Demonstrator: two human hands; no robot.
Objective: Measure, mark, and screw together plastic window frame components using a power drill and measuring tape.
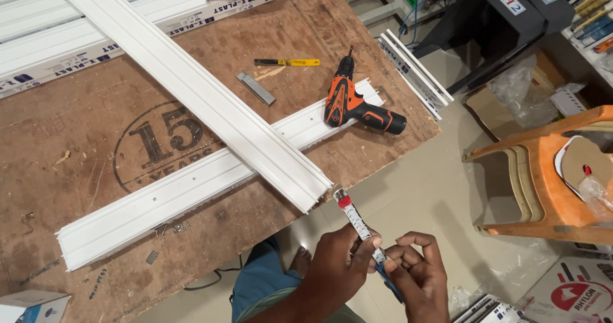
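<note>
Tape (355, 216) pulled out, pinched in left hand (341, 259) and right hand (418, 269); hook at channel (191, 90) end. Nothing cut yet; drill (354, 106) idle on table (83, 131).

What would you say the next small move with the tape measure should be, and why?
Probably hook the tape's red tip onto the end of the long white channel: both hands, left hand and right hand, hold the tape, and its tip hovers just off that end.

Head-worn view, steeply downward, near workbench (96, 125)
</note>
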